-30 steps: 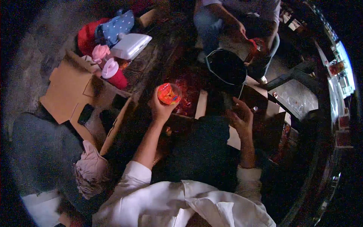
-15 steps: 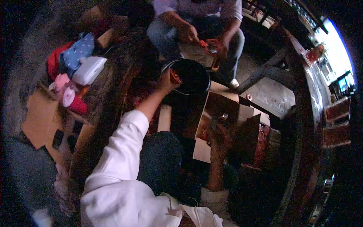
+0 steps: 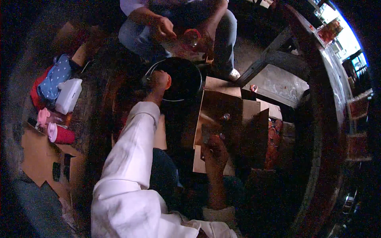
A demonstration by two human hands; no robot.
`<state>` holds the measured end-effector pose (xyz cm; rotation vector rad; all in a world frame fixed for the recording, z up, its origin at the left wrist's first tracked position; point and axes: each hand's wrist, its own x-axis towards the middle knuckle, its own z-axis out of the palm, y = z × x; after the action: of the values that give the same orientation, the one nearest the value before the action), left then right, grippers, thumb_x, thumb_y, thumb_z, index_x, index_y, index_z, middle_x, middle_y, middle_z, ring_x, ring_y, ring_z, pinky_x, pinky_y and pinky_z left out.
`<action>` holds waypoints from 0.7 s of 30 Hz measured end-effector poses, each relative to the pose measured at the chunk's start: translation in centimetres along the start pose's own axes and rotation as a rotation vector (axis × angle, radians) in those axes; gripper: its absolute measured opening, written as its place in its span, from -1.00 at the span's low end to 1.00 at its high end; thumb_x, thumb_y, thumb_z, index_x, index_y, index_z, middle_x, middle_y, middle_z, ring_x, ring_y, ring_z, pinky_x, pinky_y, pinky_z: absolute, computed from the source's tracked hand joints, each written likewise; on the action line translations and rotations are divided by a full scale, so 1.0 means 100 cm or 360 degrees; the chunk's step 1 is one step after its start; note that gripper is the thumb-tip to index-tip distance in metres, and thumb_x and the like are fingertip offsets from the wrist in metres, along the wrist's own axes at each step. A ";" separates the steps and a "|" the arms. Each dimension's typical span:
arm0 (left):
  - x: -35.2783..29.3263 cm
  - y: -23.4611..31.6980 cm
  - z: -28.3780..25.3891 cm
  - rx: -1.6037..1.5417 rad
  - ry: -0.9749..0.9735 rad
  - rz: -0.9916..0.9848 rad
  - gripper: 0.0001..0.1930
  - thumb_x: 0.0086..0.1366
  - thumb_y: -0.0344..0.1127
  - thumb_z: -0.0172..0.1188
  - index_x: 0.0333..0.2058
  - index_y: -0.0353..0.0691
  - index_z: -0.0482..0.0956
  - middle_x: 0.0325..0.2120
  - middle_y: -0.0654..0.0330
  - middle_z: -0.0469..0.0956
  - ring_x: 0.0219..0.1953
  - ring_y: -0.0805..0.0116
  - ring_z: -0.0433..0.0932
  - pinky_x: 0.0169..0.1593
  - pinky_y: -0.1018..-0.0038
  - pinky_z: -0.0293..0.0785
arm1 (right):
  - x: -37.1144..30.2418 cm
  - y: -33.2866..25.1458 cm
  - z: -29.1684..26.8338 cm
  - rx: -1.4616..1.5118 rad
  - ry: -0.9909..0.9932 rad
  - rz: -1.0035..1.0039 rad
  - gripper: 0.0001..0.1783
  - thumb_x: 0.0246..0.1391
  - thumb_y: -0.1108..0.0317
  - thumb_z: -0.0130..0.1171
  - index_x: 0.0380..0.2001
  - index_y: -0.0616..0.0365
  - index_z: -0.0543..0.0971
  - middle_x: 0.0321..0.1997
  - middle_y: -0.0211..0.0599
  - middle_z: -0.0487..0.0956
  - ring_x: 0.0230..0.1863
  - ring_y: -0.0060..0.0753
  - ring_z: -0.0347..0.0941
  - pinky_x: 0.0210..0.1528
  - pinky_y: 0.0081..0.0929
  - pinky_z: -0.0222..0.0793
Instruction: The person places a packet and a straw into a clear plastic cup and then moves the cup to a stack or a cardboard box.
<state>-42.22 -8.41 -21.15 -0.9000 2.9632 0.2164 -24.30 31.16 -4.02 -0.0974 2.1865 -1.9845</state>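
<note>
My left hand (image 3: 160,79) is closed at the left rim of a black bucket (image 3: 201,81), its fingers round a small orange-red object (image 3: 169,82) whose kind I cannot make out. Inside, the bucket is too dark to read. My right hand (image 3: 216,152) is over an open cardboard box (image 3: 222,85), fingers curled. Something small shows at its fingertips, too dim to name. A small shiny round thing (image 3: 226,116) sits inside the box. Across the bucket, a person's hand holds a clear, red-rimmed container (image 3: 192,37); that person's other hand (image 3: 163,27) is beside it.
At the left lie a blue dotted cloth (image 3: 55,81), a white case (image 3: 68,95) and a red tumbler (image 3: 63,135), above another cardboard box (image 3: 37,154). Red-capped containers (image 3: 273,139) stand right of the open box. A wooden beam (image 3: 329,99) runs down the right side.
The whole view has shifted, moving the scene leftward. My right hand has drawn slightly back toward me over the box. The other person's free hand has moved away from the container.
</note>
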 end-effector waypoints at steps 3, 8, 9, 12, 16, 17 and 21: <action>-0.023 0.049 -0.036 0.0646 -0.0067 0.0351 -0.75 0.23 -0.25 -0.04 -0.43 -0.15 0.63 -0.34 0.12 0.59 -0.21 0.16 0.56 -0.15 0.22 0.42 | 0.005 0.009 -0.009 -0.0017 0.0047 -0.0005 -0.60 -0.07 0.46 0.24 -0.09 0.15 0.47 -0.29 -0.35 0.53 -0.40 -0.62 0.45 -0.52 -0.69 0.41; -0.051 0.045 -0.067 0.0916 0.0063 0.0205 -0.66 0.22 -0.25 -0.01 -0.01 -0.11 0.39 -0.28 0.20 0.58 -0.21 0.20 0.56 0.06 0.17 0.15 | -0.006 -0.008 -0.003 0.0056 -0.0022 0.0098 -0.60 -0.08 0.50 0.22 -0.09 0.16 0.47 -0.29 -0.36 0.53 -0.39 -0.60 0.45 -0.54 -0.68 0.41; -0.058 0.045 -0.068 0.1060 0.0176 0.0259 -0.58 0.22 -0.25 -0.01 0.08 -0.09 0.31 -0.27 0.22 0.58 -0.21 0.22 0.56 0.09 0.17 0.10 | -0.006 -0.009 -0.004 0.0070 -0.0036 0.0099 -0.60 -0.08 0.50 0.22 -0.09 0.16 0.47 -0.29 -0.36 0.53 -0.40 -0.59 0.45 -0.54 -0.68 0.41; -0.063 0.050 -0.072 0.0966 0.0060 0.0290 -0.46 0.23 -0.27 -0.03 0.19 -0.01 0.09 -0.22 0.24 0.56 -0.20 0.21 0.55 0.09 0.13 0.07 | -0.005 -0.006 -0.002 0.0076 0.0020 -0.0016 -0.61 -0.07 0.48 0.22 -0.10 0.15 0.47 -0.31 -0.36 0.53 -0.42 -0.60 0.45 -0.55 -0.69 0.40; -0.061 0.050 -0.069 0.0774 0.0005 0.0221 -0.54 0.24 -0.31 -0.05 0.13 -0.04 0.18 -0.21 0.19 0.55 -0.19 0.20 0.55 0.08 0.12 0.09 | -0.005 -0.012 -0.005 0.0071 -0.0096 0.0139 -0.64 -0.06 0.43 0.21 -0.12 0.14 0.48 -0.28 -0.36 0.52 -0.36 -0.60 0.45 -0.55 -0.69 0.39; -0.059 0.036 -0.068 0.0782 0.0075 0.0205 -0.55 0.24 -0.31 -0.05 0.12 -0.05 0.19 -0.22 0.18 0.56 -0.19 0.20 0.55 0.08 0.12 0.10 | -0.008 -0.016 -0.001 0.0090 -0.0098 0.0087 -0.65 -0.06 0.43 0.21 -0.13 0.14 0.49 -0.28 -0.36 0.52 -0.37 -0.61 0.45 -0.54 -0.70 0.38; -0.056 0.037 -0.065 0.0788 0.0274 0.0414 -0.58 0.24 -0.33 -0.06 0.09 -0.09 0.22 -0.23 0.17 0.56 -0.23 0.21 0.56 0.06 0.11 0.13 | -0.005 -0.009 0.000 0.0086 -0.0025 0.0026 -0.68 -0.06 0.43 0.21 -0.16 0.15 0.49 -0.32 -0.38 0.52 -0.41 -0.63 0.44 -0.53 -0.71 0.37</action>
<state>-39.57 -3.22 -13.86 -0.4919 3.0489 -0.5922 -23.90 31.12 -3.05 -0.0869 2.1156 -2.0259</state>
